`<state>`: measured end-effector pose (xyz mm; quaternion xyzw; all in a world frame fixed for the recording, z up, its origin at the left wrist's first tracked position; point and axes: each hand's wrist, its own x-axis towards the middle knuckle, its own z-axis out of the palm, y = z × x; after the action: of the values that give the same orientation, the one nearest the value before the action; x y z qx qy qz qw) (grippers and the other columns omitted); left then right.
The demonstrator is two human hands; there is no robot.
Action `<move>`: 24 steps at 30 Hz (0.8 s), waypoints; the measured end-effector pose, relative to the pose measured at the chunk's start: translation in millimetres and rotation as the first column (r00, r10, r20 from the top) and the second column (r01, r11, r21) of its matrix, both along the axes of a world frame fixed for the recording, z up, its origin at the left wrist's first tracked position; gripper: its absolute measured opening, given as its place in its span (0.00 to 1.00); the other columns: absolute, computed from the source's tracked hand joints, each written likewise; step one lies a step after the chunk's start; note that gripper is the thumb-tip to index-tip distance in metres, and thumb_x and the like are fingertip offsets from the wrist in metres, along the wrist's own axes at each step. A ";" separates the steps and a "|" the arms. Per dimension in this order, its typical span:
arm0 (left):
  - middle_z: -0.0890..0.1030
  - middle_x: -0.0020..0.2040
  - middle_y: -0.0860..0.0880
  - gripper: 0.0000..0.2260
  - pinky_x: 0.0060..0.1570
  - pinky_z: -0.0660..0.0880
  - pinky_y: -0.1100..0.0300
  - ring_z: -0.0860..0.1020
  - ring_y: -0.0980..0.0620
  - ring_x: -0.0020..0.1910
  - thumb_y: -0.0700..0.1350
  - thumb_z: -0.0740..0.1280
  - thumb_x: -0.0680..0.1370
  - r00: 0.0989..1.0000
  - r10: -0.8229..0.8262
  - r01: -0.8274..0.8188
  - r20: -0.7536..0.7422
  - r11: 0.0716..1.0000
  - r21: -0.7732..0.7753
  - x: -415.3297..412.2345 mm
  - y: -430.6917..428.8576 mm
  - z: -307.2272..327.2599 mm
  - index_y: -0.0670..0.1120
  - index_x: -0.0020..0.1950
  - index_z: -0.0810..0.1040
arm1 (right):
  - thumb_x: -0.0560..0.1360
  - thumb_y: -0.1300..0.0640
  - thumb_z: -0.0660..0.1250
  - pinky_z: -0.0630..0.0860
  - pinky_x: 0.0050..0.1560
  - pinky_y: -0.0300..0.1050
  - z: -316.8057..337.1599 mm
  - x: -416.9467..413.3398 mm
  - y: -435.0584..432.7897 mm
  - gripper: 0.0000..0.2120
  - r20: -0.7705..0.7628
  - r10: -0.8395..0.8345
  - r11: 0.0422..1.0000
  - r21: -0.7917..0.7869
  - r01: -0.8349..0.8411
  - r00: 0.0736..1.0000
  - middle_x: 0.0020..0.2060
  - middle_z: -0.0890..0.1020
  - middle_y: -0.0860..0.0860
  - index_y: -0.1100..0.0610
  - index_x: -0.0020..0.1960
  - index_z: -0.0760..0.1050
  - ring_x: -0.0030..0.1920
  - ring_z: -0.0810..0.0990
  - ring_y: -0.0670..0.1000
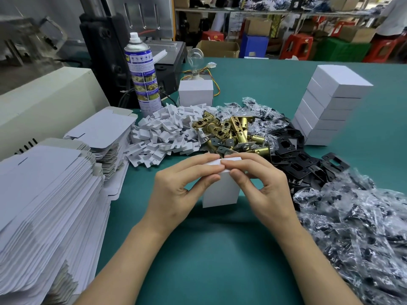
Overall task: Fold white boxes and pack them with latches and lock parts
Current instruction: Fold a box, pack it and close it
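A small white box [220,191] stands upright on the green table [209,249] in front of me. My left hand [176,190] grips its top from the left, fingers over the lid and thumb on the side. My right hand [259,186] pinches the top from the right. Behind the box lie brass latches [231,133], white plastic inserts [165,133], black strike plates [308,159] and clear bags of small black parts [356,227].
Flat white box blanks [44,205] are stacked at the left. Closed white boxes [326,106] form a stack at the back right. A spray can [143,75], one single white box [196,92] and a black machine [110,51] stand behind the parts.
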<state>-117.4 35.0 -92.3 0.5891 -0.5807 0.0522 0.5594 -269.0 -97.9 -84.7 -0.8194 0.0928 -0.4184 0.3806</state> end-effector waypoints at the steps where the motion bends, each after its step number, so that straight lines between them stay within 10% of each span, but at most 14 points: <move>1: 0.84 0.64 0.49 0.09 0.63 0.78 0.61 0.83 0.54 0.63 0.42 0.73 0.81 1.000 -0.004 0.004 -0.008 1.000 0.005 -0.2 0.3 -1.4 0.46 0.61 0.86 | 0.80 0.61 0.69 0.80 0.56 0.44 -0.2 -0.7 0.4 0.09 -0.004 -0.004 1.000 0.000 0.004 1.000 0.58 0.84 0.48 0.55 0.59 0.84 0.62 0.82 0.48; 6: 0.85 0.60 0.61 0.18 0.49 0.81 0.64 0.86 0.57 0.54 0.55 0.71 0.79 0.957 0.002 0.060 -0.291 0.977 0.203 -3.1 2.3 -3.6 0.68 0.68 0.78 | 0.77 0.46 0.71 0.79 0.57 0.41 -5.2 -2.3 7.5 0.31 -0.084 0.015 0.984 0.179 0.000 0.996 0.65 0.79 0.41 0.44 0.78 0.67 0.65 0.79 0.48; 10: 0.87 0.49 0.49 0.14 0.49 0.85 0.48 0.86 0.49 0.50 0.58 0.73 0.75 0.817 0.117 -0.030 -0.565 0.987 0.161 -0.6 -1.6 -4.3 0.68 0.61 0.82 | 0.66 0.34 0.75 0.73 0.62 0.42 -10.4 3.7 19.0 0.53 -0.281 -0.131 0.986 0.063 0.154 0.951 0.69 0.71 0.42 0.46 0.82 0.53 0.66 0.75 0.46; 12: 0.86 0.46 0.42 0.11 0.45 0.85 0.39 0.87 0.45 0.47 0.53 0.75 0.78 0.692 0.140 -0.052 -0.708 0.988 0.144 0.0 -3.9 -5.2 0.64 0.59 0.83 | 0.65 0.31 0.75 0.71 0.65 0.49 -13.3 9.5 28.6 0.55 -0.347 -0.312 0.950 -0.144 0.279 0.884 0.68 0.70 0.45 0.49 0.82 0.53 0.66 0.73 0.48; 17: 0.88 0.42 0.44 0.08 0.33 0.82 0.55 0.86 0.48 0.41 0.47 0.73 0.82 0.513 0.161 -0.095 -0.843 0.987 0.131 -0.9 -4.9 -4.8 0.59 0.58 0.83 | 0.68 0.34 0.75 0.66 0.63 0.48 -9.6 23.5 47.4 0.52 -0.423 -0.420 0.901 -0.300 0.313 0.803 0.63 0.73 0.45 0.48 0.82 0.53 0.65 0.71 0.49; 24: 0.89 0.51 0.48 0.14 0.37 0.83 0.57 0.88 0.47 0.47 0.50 0.57 0.89 0.421 0.050 -0.099 -0.906 0.995 0.008 5.3 -9.3 1.5 0.52 0.72 0.74 | 0.66 0.39 0.76 0.73 0.55 0.35 48.0 45.6 17.1 0.49 -0.352 -0.219 0.967 0.048 0.251 0.910 0.54 0.77 0.41 0.44 0.80 0.55 0.52 0.77 0.41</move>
<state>-112.1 25.7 -90.8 0.5371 -0.1620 -0.2338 0.7941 -223.4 -80.8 -36.7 -0.8443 0.2747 -0.3069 0.3428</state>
